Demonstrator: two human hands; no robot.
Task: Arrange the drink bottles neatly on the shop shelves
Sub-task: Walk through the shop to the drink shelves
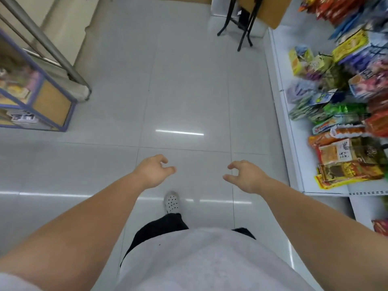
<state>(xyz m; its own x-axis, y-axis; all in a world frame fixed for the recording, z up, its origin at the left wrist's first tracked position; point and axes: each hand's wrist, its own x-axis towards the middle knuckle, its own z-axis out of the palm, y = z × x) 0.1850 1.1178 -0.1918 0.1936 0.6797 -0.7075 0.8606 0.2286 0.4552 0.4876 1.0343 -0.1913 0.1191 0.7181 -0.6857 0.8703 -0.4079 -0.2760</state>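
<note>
Shop shelf (294,148) cut off right, packets (346,156) blurred

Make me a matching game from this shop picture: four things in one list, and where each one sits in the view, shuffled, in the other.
Things:
1. snack packets
2. blue-framed cabinet
3. black table legs
4. spotted shoe

Places:
A. top, right of centre
B. right edge
C. left edge
D. low centre

Pairs: 1-B, 2-C, 3-A, 4-D
</note>
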